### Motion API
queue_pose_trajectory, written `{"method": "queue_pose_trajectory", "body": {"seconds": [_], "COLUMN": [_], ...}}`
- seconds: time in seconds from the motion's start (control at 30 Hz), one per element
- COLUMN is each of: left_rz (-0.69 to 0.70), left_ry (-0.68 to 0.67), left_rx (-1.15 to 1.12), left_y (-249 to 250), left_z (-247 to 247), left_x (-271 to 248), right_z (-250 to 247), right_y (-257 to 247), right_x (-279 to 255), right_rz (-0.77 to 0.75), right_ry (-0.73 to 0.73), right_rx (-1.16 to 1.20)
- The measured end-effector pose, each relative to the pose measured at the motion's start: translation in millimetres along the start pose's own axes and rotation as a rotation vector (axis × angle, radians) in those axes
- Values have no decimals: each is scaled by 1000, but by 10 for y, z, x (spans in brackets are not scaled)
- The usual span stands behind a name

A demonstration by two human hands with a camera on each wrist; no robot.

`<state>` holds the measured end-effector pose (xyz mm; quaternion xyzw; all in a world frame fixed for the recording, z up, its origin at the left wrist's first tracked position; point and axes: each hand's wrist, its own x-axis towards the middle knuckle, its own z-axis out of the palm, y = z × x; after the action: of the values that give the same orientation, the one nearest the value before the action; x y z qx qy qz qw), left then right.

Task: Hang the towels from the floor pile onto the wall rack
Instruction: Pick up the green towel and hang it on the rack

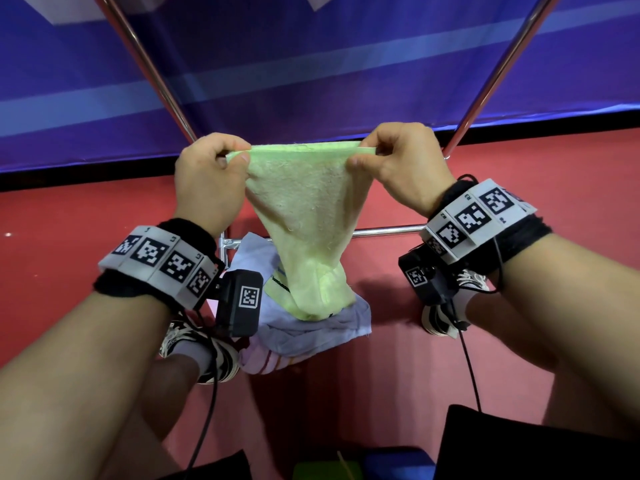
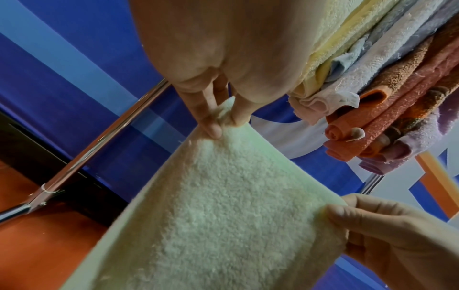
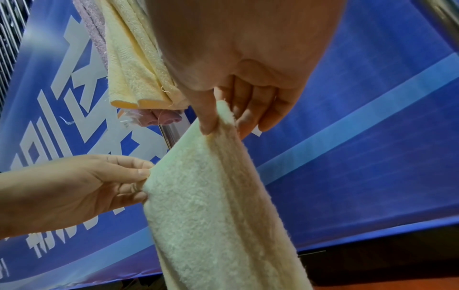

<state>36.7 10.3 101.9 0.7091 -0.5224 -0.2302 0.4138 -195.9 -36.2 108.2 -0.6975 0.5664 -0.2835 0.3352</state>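
**Soft green towel held taut by its top corners**

The left hand (image 1: 207, 174) and the right hand (image 1: 403, 168) each pinched one upper corner of the pale green towel (image 1: 304, 216), thumb against curled fingers, so the top hem ran tight and level between them. Below that edge the cloth narrowed and sagged into a limp fold, its lower end touching the floor pile (image 1: 311, 330) of lilac and striped towels on the red floor (image 1: 69, 209).

The towel looked light, thin and wholly limp: fluffy terry with no stiffness of its own, so it would take whatever shape the grip gave it. The nap seemed to offer good friction, and slipping looked unlikely. The corners appeared the right place to hold, since a spread hem would drape over a rail without bunching; a grip in the middle would likely let it collapse into a rope.

The chrome rack (image 1: 159, 81) stood just behind, in front of a blue banner (image 1: 311, 64). From the left wrist view, hung towels (image 2: 387, 94) in cream, orange and lilac already crowded an upper rail.
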Motion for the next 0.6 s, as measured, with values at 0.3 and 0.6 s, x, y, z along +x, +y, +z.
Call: {"method": "queue_pose_trajectory", "body": {"seconds": [0.3, 0.6], "left_rz": [37, 35], "left_ry": [5, -129], "left_rx": [-51, -121], "left_y": [62, 136], "left_z": [68, 149], "left_x": [10, -72], "right_z": [-45, -256], "right_y": [75, 84], "right_x": [51, 11], "right_rz": [-22, 35], "right_ry": [80, 83], "right_rx": [76, -50]}}
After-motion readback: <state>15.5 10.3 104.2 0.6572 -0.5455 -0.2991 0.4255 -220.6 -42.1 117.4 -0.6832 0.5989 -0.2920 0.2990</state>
